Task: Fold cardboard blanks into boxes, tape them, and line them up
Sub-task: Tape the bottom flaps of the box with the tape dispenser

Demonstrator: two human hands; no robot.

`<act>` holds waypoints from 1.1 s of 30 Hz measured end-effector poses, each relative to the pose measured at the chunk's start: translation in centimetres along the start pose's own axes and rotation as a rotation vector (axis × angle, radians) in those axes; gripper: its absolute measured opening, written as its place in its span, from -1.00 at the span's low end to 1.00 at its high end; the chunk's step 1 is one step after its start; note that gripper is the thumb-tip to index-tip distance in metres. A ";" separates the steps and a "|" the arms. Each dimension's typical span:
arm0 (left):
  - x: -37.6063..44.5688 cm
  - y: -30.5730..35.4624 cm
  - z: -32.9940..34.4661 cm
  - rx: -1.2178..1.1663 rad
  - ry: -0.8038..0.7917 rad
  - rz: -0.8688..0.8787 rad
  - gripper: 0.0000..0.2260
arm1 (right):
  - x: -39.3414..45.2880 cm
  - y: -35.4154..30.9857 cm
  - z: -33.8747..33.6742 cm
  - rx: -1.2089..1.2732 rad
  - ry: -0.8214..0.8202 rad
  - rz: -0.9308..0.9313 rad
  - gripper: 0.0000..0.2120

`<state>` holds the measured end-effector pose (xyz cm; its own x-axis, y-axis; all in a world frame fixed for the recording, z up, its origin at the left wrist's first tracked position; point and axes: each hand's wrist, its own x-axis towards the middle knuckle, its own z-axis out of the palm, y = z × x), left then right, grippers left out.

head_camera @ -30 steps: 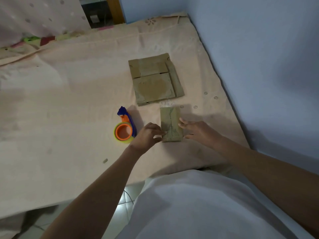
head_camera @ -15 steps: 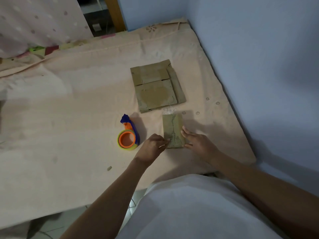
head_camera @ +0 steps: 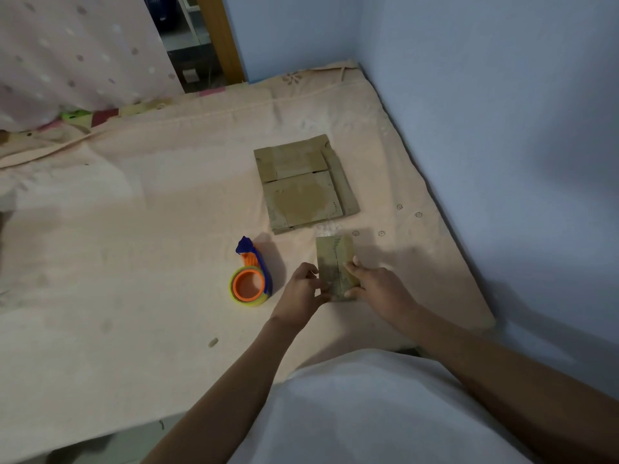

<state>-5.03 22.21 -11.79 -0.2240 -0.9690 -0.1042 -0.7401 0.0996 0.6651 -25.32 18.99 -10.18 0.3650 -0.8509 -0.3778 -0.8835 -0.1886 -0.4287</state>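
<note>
Compared with one second ago, my two hands sit closer around the small box (head_camera: 336, 266). The left hand (head_camera: 299, 294) was at the near left corner with curled fingers; now it grips the left long edge, fingers curled against the side. The right hand (head_camera: 376, 288) lay flatter beside the box before; now its thumb and fingers pinch the right edge near the near end. The box itself has hardly moved on the bed (head_camera: 134, 229). It lies just at 6 o'clock from the stack of flat blanks (head_camera: 303, 184), a little toward 5, with a strip of clear tape (head_camera: 326, 228) sticking out at its far end.

I judge this means the tape on this box is being pressed down or the box is about to be lifted and placed in line; I cannot tell which. No row of finished boxes is visible, so the task looks to be early.

The tape dispenser (head_camera: 250, 279), orange and blue with a yellow-green roll, stands at 9 o'clock from the box, near my left hand but apart from it.

The bed has a pale peach sheet with small flower prints. A blue wall (head_camera: 502, 128) runs along 3 o'clock, a wooden door frame (head_camera: 219, 38) stands at 12 o'clock, and a dotted curtain (head_camera: 77, 51) hangs at 10 o'clock.
</note>
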 end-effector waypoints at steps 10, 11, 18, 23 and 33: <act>-0.6 -0.7 0.6 0.067 -0.025 0.098 -0.89 | -0.6 2.6 3.0 -0.244 0.211 -0.273 -0.36; -0.6 -1.0 0.8 0.083 -0.024 0.115 -0.88 | -0.8 2.7 3.2 -0.306 0.234 -0.311 -0.45; -0.9 -1.2 1.6 0.077 0.055 0.184 -0.83 | -2.0 2.1 4.2 -0.399 0.329 -0.353 -0.35; -0.4 -0.3 0.7 0.203 0.009 0.215 -0.68 | -1.5 1.4 4.3 -0.376 0.273 -0.345 -0.52; 1.2 -0.3 -0.5 0.259 -0.151 0.217 -0.32 | -0.6 1.2 1.6 -0.271 0.208 -0.369 -0.28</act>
<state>-4.76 20.87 -11.80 -0.4698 -0.8769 -0.1017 -0.7969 0.3717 0.4763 -26.15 19.99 -11.77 0.6257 -0.7780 -0.0577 -0.7611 -0.5925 -0.2641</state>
